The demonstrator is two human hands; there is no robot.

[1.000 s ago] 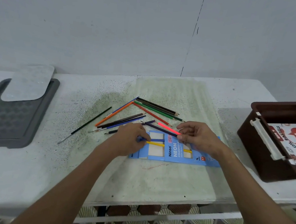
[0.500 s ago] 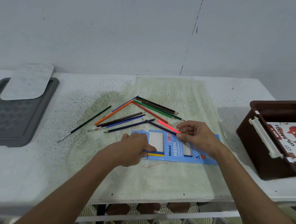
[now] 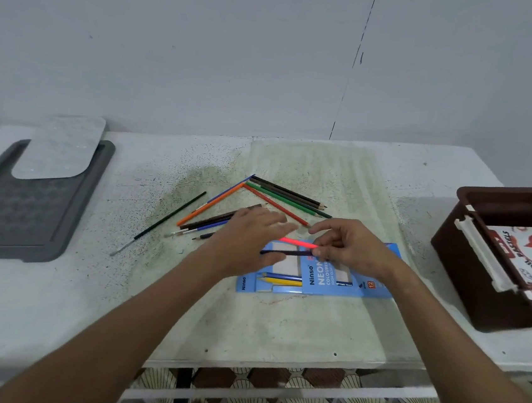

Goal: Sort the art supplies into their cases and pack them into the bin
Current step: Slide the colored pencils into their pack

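The left hand (image 3: 251, 239) had been lifted off the blue pencil case (image 3: 319, 274), which it had steadied half a second earlier, and was held with fingers outstretched and nothing gripped, toward the loose pencils (image 3: 258, 200) at twelve o'clock of the case. A neon pink pencil (image 3: 298, 242) and a dark pencil (image 3: 285, 252) were pinched in the right hand (image 3: 352, 246) above the case. A blue and a yellow pencil were already seated inside. The brown bin (image 3: 495, 258) stood at three o'clock. Most pencils were judged still unsorted.
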